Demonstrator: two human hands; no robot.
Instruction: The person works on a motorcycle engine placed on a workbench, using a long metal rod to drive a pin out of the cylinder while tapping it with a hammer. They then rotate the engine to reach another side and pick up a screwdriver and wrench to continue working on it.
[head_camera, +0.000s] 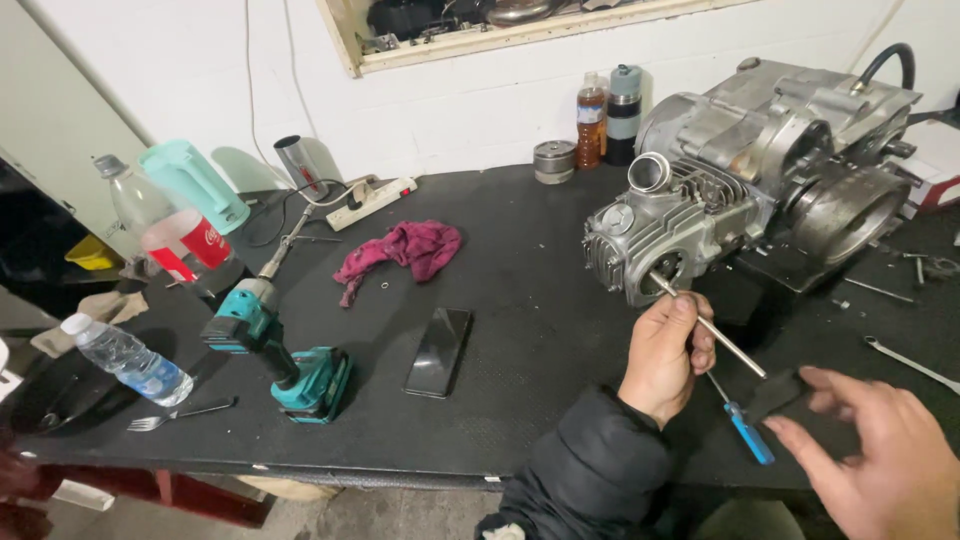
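Gripping a long metal rod (708, 325), the left hand (668, 355) had its fingers curled tight around the shaft, whose far tip reached into a round opening in the motorcycle engine (745, 170) on the black workbench (520, 300). The right hand (885, 455) hovered low at the table's near edge with fingers spread loosely, holding nothing, just beside a small dark flat piece (775, 392) and a blue-handled screwdriver (745, 430). Farther left lay a black phone (438, 351), a magenta rag (405, 250) and a teal cordless drill (280, 350).
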